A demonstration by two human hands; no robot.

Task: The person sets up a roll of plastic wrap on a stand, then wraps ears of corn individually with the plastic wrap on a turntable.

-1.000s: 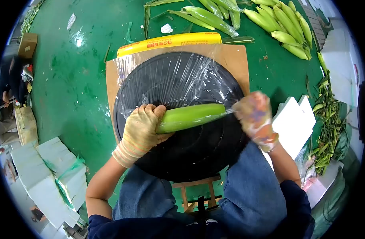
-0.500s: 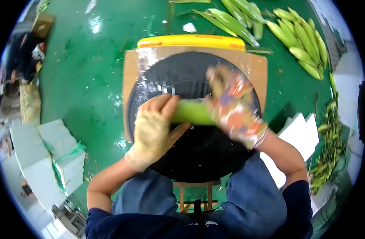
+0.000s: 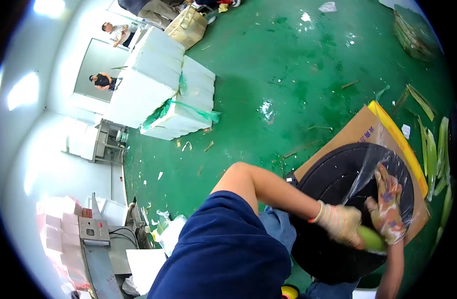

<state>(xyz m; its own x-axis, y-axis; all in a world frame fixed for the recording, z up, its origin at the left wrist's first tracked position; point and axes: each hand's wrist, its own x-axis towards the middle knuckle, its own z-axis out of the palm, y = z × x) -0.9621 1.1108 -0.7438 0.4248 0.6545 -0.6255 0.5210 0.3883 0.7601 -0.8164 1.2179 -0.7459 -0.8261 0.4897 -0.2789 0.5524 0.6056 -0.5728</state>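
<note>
My left hand [image 3: 342,225], in a pale knit glove, is closed around one end of a green ear of corn [image 3: 372,239]. My right hand [image 3: 388,205], in a colourful patterned glove, has its fingers stretched out and its heel beside the other end of the corn; whether they touch I cannot tell. Both hands are over a round black tub or tray [image 3: 318,249]. Clear plastic film [image 3: 365,172] stretches across its far side, close to my right fingers. Cardboard [image 3: 333,144] and a yellow strip [image 3: 400,147] lie along its far edge.
Green corn husks or ears [image 3: 443,154] lie on the green floor at the far right. White foam boxes [image 3: 156,74] with green tape stand at upper left. A control box [image 3: 94,230] is at lower left. People are in the background.
My view has swung left, so the tub now appears at lower right. The corn remains in my left hand. My right hand's fingers, blurred before, now show stretched out.
</note>
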